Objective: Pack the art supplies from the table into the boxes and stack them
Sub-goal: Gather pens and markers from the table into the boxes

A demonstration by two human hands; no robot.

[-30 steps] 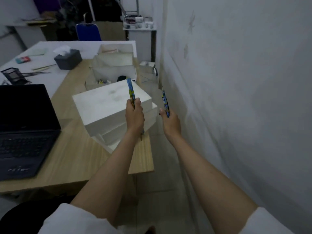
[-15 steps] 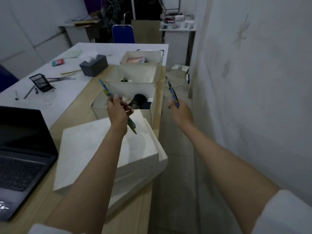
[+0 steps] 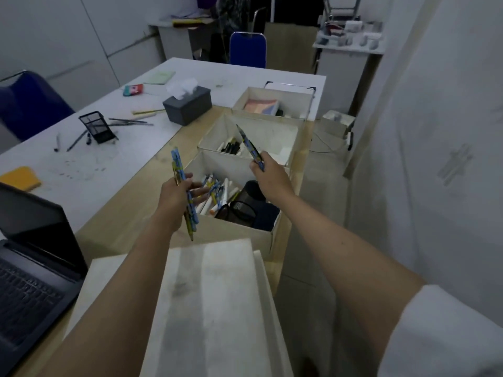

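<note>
My left hand [image 3: 178, 195] grips a bundle of blue patterned pencils [image 3: 181, 180] just left of the nearest open box [image 3: 268, 240]. That box holds markers [image 3: 217, 195] and black mesh cups [image 3: 241, 210]. My right hand [image 3: 268, 174] pinches a single blue pencil [image 3: 250, 146] above the far edge of the same box. Behind it stands a second open box [image 3: 295, 140] with pens, and a third open box [image 3: 307, 100] holding a pinkish pad. Closed white boxes [image 3: 212, 308] are stacked under my forearms.
A laptop [image 3: 30, 257] lies at the left edge. On the white table are a grey tissue box [image 3: 190, 107], a tipped mesh pen holder [image 3: 98, 126], loose pens [image 3: 73, 140] and a yellow pad [image 3: 19, 178]. A wall [image 3: 435, 131] runs close along the right.
The view has swung up and forward from the closed boxes to the open ones. Both hands have moved forward with their pencils, over and beside the nearest open box.
</note>
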